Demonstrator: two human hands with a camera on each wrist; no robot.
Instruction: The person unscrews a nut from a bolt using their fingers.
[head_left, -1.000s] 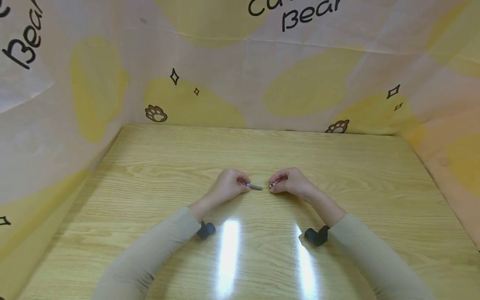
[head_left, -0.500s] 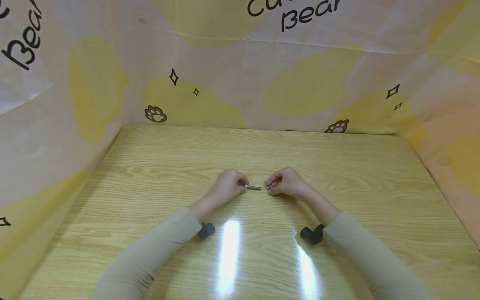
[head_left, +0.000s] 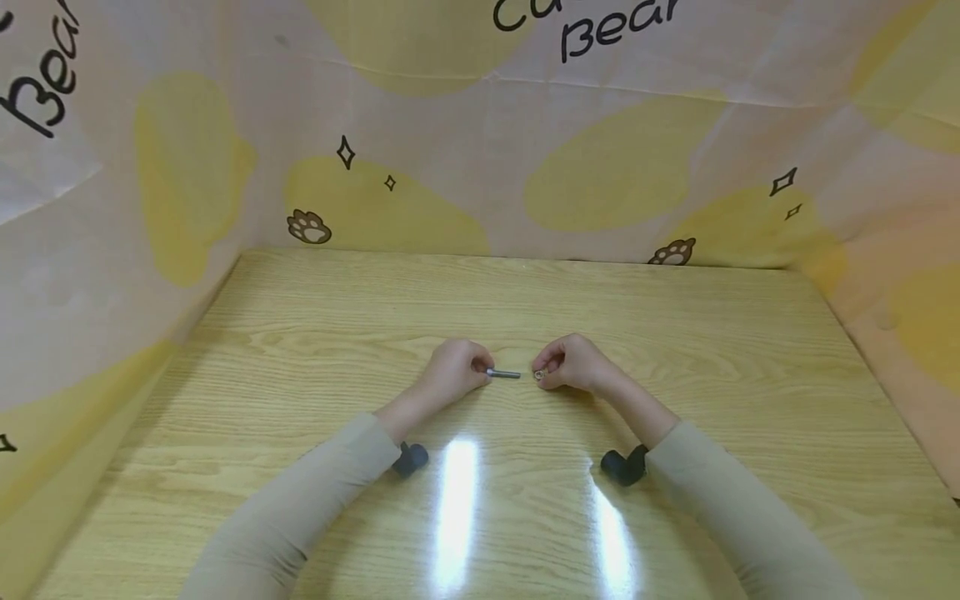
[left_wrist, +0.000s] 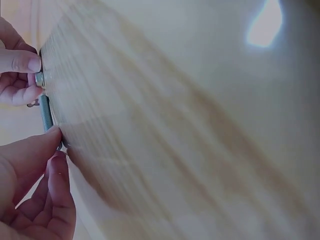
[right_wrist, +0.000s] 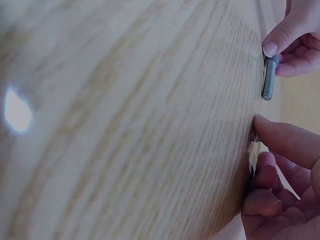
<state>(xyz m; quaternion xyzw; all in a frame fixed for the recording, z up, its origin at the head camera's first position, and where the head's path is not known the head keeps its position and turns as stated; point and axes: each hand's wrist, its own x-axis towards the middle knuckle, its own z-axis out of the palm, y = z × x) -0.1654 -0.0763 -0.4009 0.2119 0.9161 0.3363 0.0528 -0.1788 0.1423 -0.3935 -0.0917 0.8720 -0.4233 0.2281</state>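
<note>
Thumb and fingers of my left hand (head_left: 453,367) pinch a grey metal bolt (head_left: 506,374) by its head end, with the threaded shank pointing right. Facing it across a small gap, my right hand (head_left: 577,364) pinches a small metal nut (head_left: 538,375) at its fingertips. In the left wrist view the bolt's thread (left_wrist: 46,114) lies just below the nut (left_wrist: 39,78), nearly in line with it. The right wrist view shows the bolt's free end (right_wrist: 268,95) plainly, while fingers mostly hide the nut there. Both hands are low over the table.
The wood-grain table (head_left: 360,308) spreads around both hands and carries bright light reflections (head_left: 456,508). A printed cloth (head_left: 420,125) walls the back and sides. Black wrist cameras (head_left: 410,460) stick out from the sleeves.
My right hand has moved slightly left, narrowing the gap to the bolt, and the nut has turned in its fingers. The bolt now lies more level. My left hand has barely shifted.
</note>
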